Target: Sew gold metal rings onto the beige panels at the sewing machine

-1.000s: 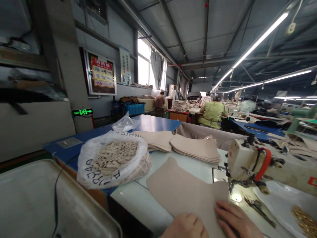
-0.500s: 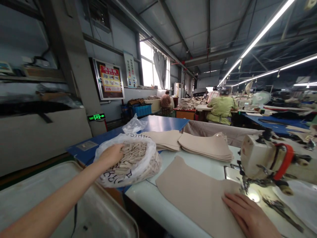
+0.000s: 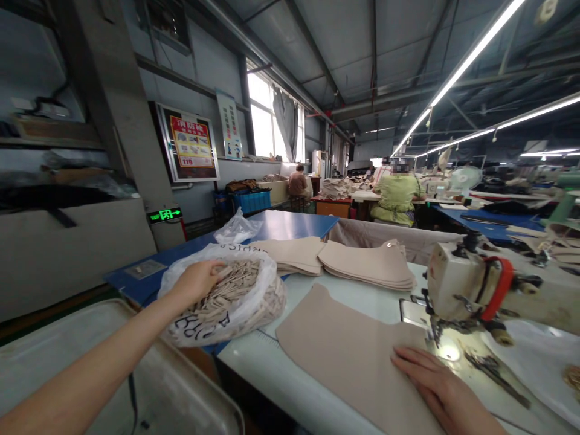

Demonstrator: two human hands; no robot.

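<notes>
Head view: from where I stand, the left hand [image 3: 199, 281] dips its fingers into the beige strips [image 3: 238, 284] at the left side of the clear plastic bag [image 3: 269, 311]; the fingertips are buried, so I can't make out whether they pinch a strip yet. Those strips lie loose and tangled, so a careless pull could well bring up several, or spill some over the bag's low rim. The bag sits close to the near edge of the blue table [image 3: 299, 223], and a tug on its soft side might drag it that way.

To the right, the right hand [image 3: 426, 371] grips nothing: it lies flat, fingers stretched, on the right side of the beige panel [image 3: 330, 338], on the pale worktop [image 3: 254, 368]. With that palm the only hold, leaning left to reach could skew the panel. Its far right corner lies just beside the sewing machine [image 3: 453, 278], near the needle area, where stray fingers would be at risk. Farther out, beyond the panel, two stacks of cut pieces [image 3: 367, 266] lie close together; a sweeping left arm could knock their edges out of line.
</notes>
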